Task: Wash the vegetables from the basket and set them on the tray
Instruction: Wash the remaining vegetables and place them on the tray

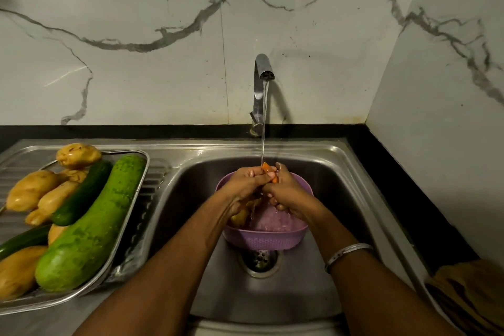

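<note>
Both hands — left hand point(246, 185) and right hand point(286, 189) — curl their fingers around a carrot point(268, 170) under running water. Below sits the purple basket point(261, 239); washed vegetables fill the tray point(136, 199)

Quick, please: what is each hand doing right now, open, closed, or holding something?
Left hand: closed around the carrot, under the running water.
Right hand: closed around the same carrot, above the purple basket.
</note>
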### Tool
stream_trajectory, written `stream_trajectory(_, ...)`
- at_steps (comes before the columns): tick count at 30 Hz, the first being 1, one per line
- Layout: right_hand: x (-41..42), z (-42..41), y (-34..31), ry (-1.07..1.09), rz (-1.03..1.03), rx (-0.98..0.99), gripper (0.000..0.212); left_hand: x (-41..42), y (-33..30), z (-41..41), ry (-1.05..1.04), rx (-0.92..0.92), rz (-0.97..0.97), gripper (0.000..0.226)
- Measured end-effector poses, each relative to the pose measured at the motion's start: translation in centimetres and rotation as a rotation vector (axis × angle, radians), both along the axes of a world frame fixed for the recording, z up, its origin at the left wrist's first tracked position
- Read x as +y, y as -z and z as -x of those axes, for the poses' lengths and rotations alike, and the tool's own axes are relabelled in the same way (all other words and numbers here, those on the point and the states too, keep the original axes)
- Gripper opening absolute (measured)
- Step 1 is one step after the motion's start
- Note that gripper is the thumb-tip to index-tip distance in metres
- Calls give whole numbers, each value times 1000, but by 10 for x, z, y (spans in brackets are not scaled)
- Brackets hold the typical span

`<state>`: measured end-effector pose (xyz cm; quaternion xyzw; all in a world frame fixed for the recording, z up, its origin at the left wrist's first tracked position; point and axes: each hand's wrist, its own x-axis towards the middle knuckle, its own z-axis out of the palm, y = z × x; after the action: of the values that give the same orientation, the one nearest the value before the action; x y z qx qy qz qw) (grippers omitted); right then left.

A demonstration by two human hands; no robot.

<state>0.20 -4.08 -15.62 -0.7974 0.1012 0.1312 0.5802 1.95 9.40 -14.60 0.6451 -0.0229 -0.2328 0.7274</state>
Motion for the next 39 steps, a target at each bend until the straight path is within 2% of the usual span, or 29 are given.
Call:
stream_trajectory(4, 8, 2, -4, -22, 69, -85, 93, -12, 4, 1, -166, -51, -97, 20)
stream_trajectory(8, 15, 9, -6, -101, 185, -158, 97, -31, 12, 1, -374, -118, -216, 31)
stream_trajectory(12, 12, 7, -5, -58, 133, -113, 94, -21, 7, 0, -255, -57, -181, 36)
stream_trajectory(16, 4, -3, -4, 45, 29, -46, 94, -9, -1, 3, -16, -5, 10, 23)
stream_trajectory(19, 7, -6, -4, 59, -17, -24, 95, -7, 1, 0, -98, -46, 8, 21)
stream_trajectory(21, 12, -5, -3, 50, -31, -31, 87, -9, 7, -1, -245, -114, -64, 30)
stream_trajectory(24, 20, 1, -4, 1, 66, -150, 55, -16, 14, -2, -338, -213, -204, 44)
stream_trajectory(25, 21, 3, -5, -9, 96, -176, 51, -16, 13, -1, -338, -217, -229, 45)
stream_trajectory(27, 20, 3, -4, -1, 102, -183, 57, -17, 8, -2, -340, -140, -215, 46)
stream_trajectory(29, 19, 2, -6, 20, -2, -154, 65, -15, 6, -6, -346, -31, -160, 45)
stream_trajectory(30, 19, 1, -6, 40, -89, -127, 61, -14, 5, -7, -358, -25, -124, 43)
stream_trajectory(32, 23, 2, -8, 92, -200, -115, 40, -12, 5, -8, -343, -98, -104, 42)
stream_trajectory(34, 29, 4, -10, 162, -71, -161, 30, -11, 6, -7, -291, -167, -148, 43)
stream_trajectory(36, 31, 7, -6, 242, 92, -254, 30, -14, 6, -1, -222, -156, -172, 38)
stream_trajectory(39, 32, 9, -8, 365, 67, -304, 22, -22, 6, 4, -191, -168, -149, 36)
